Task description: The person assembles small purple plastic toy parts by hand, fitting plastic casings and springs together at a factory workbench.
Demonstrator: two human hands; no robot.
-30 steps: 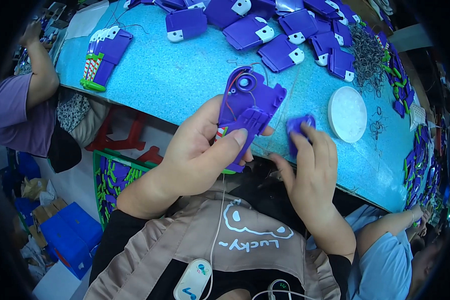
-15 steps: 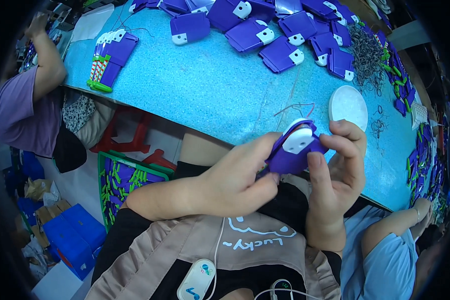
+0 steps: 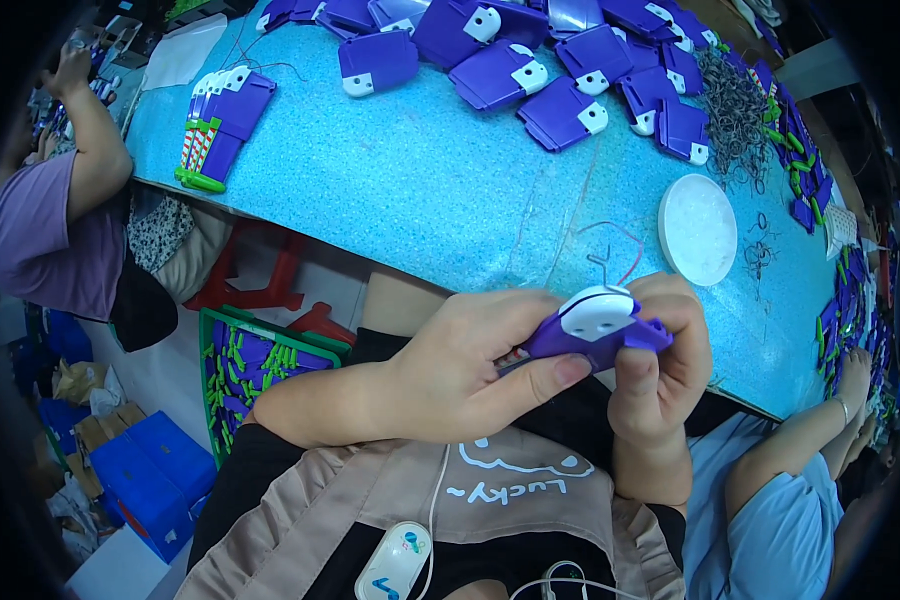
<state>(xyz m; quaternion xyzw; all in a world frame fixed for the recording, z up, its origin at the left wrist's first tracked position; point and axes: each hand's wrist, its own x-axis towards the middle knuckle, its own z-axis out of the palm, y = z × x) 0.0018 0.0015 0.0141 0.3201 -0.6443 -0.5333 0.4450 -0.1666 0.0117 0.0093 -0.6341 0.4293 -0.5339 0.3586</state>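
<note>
Above my lap, just off the table's near edge, both hands are closed on a purple plastic casing [image 3: 582,349] with a white rounded end. My left hand [image 3: 460,370] wraps its left side, with the thumb lying along the lower face. Thumb and bent fingers of my right hand [image 3: 665,355] grip its right end. Thin red and dark wires [image 3: 638,258] stick up from behind the white end. A small strip with red and white stripes shows partly beside my left fingers. The casing's back is hidden by my hands.
Purple and white casings [image 3: 500,75] lie heaped at the table's far side. A white round dish [image 3: 698,230] and dark wire pieces [image 3: 738,115] are at right. Finished-looking casings [image 3: 235,110] are fanned out at left. A green crate [image 3: 270,322] stands below. Co-workers sit on both sides.
The casing has tilted flatter and dropped slightly. My right fingers, spread around it before, have closed onto its right end, and my left thumb now lies across its face.
</note>
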